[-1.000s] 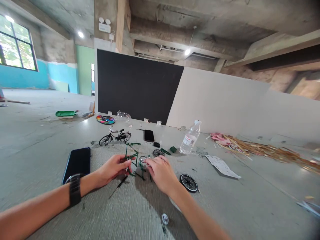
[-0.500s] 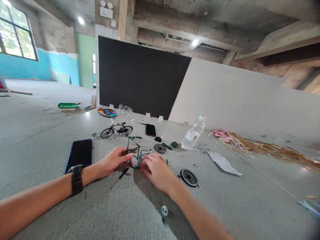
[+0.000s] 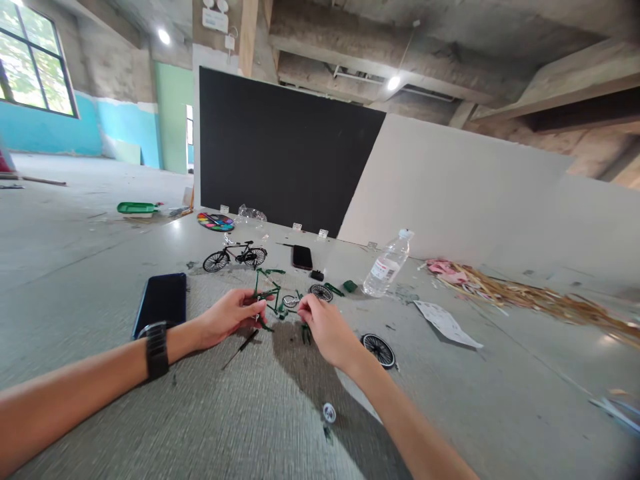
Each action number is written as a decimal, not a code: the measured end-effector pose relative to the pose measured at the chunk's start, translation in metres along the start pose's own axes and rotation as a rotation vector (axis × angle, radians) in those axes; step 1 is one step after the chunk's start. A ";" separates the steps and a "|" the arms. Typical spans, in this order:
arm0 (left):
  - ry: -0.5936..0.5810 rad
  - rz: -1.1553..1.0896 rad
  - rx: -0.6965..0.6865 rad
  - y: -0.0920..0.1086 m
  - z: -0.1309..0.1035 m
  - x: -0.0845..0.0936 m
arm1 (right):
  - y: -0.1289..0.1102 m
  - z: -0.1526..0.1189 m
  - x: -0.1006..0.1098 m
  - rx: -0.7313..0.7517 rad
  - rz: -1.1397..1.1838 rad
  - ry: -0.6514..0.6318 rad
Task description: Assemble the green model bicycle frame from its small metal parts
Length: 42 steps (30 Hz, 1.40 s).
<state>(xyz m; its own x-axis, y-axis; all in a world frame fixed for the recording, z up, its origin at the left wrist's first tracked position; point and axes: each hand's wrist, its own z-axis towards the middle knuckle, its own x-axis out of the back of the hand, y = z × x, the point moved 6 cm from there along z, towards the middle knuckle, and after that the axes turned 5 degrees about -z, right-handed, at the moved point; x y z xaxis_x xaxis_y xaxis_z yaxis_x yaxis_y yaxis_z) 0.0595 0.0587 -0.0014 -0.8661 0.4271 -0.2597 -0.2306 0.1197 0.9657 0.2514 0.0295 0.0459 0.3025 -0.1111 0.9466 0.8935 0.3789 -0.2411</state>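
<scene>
My left hand (image 3: pixel 231 319) is closed on the green frame of a model bicycle (image 3: pixel 275 292), which tilts up from the surface. My right hand (image 3: pixel 324 328) is just right of the frame, its thumb and fingers pinched together; what lies between them is hidden. A small green part (image 3: pixel 306 335) shows below those fingertips. Behind the fingers lie a silver chainring piece (image 3: pixel 290 301) and a spoked wheel (image 3: pixel 320 292). Another black-tyred wheel (image 3: pixel 379 350) rests to the right of my right hand. A thin screwdriver (image 3: pixel 246 343) lies below my left hand.
A finished black model bicycle (image 3: pixel 235 256) stands behind the frame. A large phone (image 3: pixel 161 300) lies left, a smaller dark phone (image 3: pixel 302 257) farther back. The plastic bottle (image 3: pixel 387 265), paper sheet (image 3: pixel 446 323) and wood strips (image 3: pixel 530 293) are rightward. A small silvery wheel (image 3: pixel 329 413) lies nearest me.
My right hand has drawn away from the frame, up and right, and its fingers have curled into a pinch. The left hand keeps the frame in nearly the same place.
</scene>
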 end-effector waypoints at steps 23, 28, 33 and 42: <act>-0.095 0.096 -0.042 0.002 0.001 -0.003 | -0.012 0.001 -0.009 -0.040 0.629 0.231; -0.090 0.098 -0.036 0.003 0.001 -0.003 | -0.013 0.001 -0.007 -0.018 0.630 0.269; -0.119 0.136 -0.037 0.003 0.001 -0.005 | -0.016 -0.001 -0.004 0.030 0.571 0.287; -0.125 0.133 -0.038 0.006 -0.002 -0.008 | -0.023 -0.006 0.010 0.082 0.550 0.415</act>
<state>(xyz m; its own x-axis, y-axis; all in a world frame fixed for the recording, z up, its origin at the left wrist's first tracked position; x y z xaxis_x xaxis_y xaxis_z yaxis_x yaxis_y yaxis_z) 0.0641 0.0548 0.0064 -0.8288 0.5451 -0.1266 -0.1368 0.0220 0.9904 0.2360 0.0139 0.0597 0.8208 -0.2191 0.5275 0.5510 0.5468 -0.6303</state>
